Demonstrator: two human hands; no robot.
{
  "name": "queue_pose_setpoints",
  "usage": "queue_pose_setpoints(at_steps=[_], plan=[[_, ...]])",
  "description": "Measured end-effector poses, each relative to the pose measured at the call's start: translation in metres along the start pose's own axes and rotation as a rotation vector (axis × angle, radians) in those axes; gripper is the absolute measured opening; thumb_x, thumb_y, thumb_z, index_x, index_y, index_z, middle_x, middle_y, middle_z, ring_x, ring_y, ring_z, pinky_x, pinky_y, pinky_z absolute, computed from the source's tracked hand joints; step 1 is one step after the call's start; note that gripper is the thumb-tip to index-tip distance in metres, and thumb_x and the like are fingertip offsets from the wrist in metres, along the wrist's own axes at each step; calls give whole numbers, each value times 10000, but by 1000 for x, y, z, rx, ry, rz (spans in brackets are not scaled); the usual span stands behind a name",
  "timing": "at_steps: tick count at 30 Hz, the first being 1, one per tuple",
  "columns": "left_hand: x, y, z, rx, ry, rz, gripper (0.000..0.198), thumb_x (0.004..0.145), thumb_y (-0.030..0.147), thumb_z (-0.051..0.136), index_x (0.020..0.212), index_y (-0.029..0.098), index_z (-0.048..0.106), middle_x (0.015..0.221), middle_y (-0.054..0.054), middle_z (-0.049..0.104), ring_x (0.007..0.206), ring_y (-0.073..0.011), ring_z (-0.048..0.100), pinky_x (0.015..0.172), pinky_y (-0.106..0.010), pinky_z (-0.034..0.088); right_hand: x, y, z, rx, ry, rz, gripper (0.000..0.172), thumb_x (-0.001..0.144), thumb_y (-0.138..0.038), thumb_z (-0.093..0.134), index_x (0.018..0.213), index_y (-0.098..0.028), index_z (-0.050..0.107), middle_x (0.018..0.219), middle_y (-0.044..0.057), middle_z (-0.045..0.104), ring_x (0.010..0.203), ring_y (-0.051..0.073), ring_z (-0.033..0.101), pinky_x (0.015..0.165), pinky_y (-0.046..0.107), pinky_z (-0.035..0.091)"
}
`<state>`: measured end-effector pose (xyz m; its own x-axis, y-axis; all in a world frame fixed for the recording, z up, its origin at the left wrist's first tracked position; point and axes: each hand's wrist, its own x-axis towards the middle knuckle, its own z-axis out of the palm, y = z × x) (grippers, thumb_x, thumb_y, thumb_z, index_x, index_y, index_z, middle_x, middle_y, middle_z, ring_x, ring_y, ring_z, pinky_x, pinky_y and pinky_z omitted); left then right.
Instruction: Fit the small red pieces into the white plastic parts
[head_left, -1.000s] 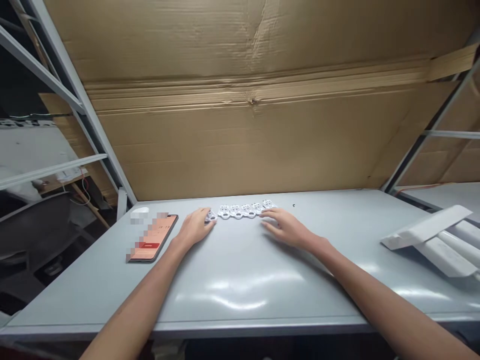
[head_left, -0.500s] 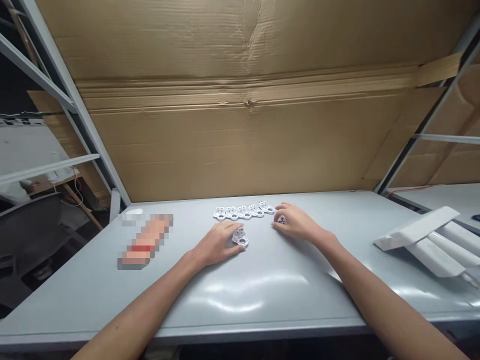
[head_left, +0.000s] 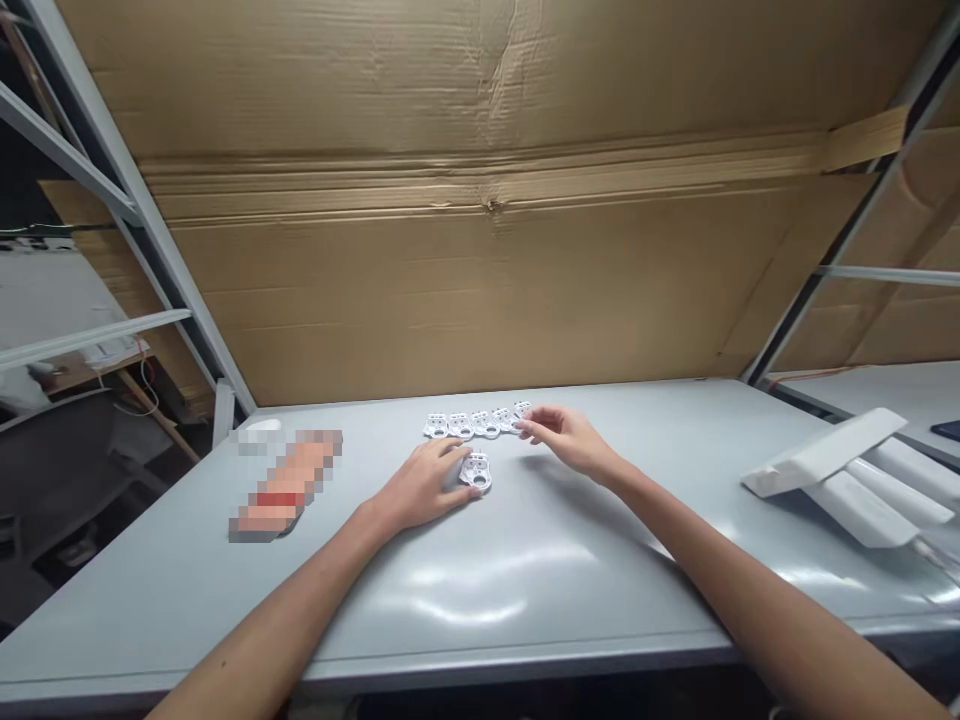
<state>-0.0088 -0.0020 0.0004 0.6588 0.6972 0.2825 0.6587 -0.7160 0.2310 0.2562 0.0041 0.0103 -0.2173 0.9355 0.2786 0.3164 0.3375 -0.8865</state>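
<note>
While left grip [head_left: 424, 487] lies open against a white plastic part [head_left: 475, 472] — right grip [head_left: 566, 438] half-closed, hold unclear

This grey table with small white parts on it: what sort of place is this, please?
Probably a workshop or assembly area. The grey workbench holds a row of white plastic parts, and a large cardboard sheet stands in a metal rack frame behind it.

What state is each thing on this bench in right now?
Loose white plastic piece: flat on the table, apart from the row.
Left hand: open, fingers touching the loose piece.
Row of white plastic pieces: lying flat, side by side.
Right hand: open, fingertips at the row's end.
Cardboard sheet: creased.
</note>
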Motion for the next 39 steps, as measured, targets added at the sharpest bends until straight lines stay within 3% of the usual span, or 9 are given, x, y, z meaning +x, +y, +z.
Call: queue_pose_setpoints(at_steps=[2,6,10,14,18,25,31,35,39], plan=[[0,0,0,-3,4,5,514,915,483,590,1337,194,539,1384,-144,530,1264,-316,502,1041,-464,430,1,-1,3,266,-7,105,270,845,-454,658,950,-206,674,903,57,695,860,199,662,847,368,532],[1,1,0,-4,20,23,480,926,487,576,1303,192,560,1333,-139,564,1224,-303,532,1012,-443,450,-1,2,8,597,16,344,249,791,-282,745,1030,-237,696,954,60,717,960,200,676,925,337,552],[2,2,1,-13,48,44,445,921,471,593,1265,189,574,1289,-137,588,1193,-292,545,1004,-438,453,-1,2,14,725,48,481,154,766,-168,736,901,-240,717,1064,69,725,1133,225,640,1014,308,532],[2,1,2,-22,53,44,430,911,456,610,1244,184,581,1279,-142,590,1188,-298,544,1002,-446,454,1,-1,16,790,87,532,82,809,-164,685,865,-216,714,1106,81,724,1160,211,634,1033,295,522],[2,2,5,-5,69,37,446,897,467,622,1237,181,582,1300,-149,573,1237,-309,507,1026,-466,436,0,-2,13,797,103,524,50,841,-244,699,869,-209,721,1093,80,735,1134,191,647,1011,276,528],[1,8,2,-10,65,40,453,878,432,642,1253,185,578,1308,-145,568,1257,-315,492,1045,-474,426,-3,-3,10,628,18,432,183,749,-353,801,845,-210,738,1029,67,742,1093,220,655,1021,323,500],[1,12,0,-48,55,51,400,890,398,621,1229,187,599,1272,-127,591,1214,-300,524,1026,-452,445,-4,0,11,442,54,402,305,719,-415,818,931,-208,748,1178,96,682,1034,228,663,861,295,560],[2,15,2,-60,78,38,330,923,389,586,1188,195,615,1204,-109,624,1150,-278,556,988,-427,465,-5,-6,19,356,39,336,296,709,-419,809,875,-183,741,1033,102,701,898,221,682,786,317,563],[3,15,4,-77,74,50,290,942,383,575,1169,208,620,1161,-87,635,1109,-257,567,957,-398,478,-7,-10,29,259,-60,221,235,744,-401,753,803,-175,730,844,64,700,778,199,673,741,329,546]])
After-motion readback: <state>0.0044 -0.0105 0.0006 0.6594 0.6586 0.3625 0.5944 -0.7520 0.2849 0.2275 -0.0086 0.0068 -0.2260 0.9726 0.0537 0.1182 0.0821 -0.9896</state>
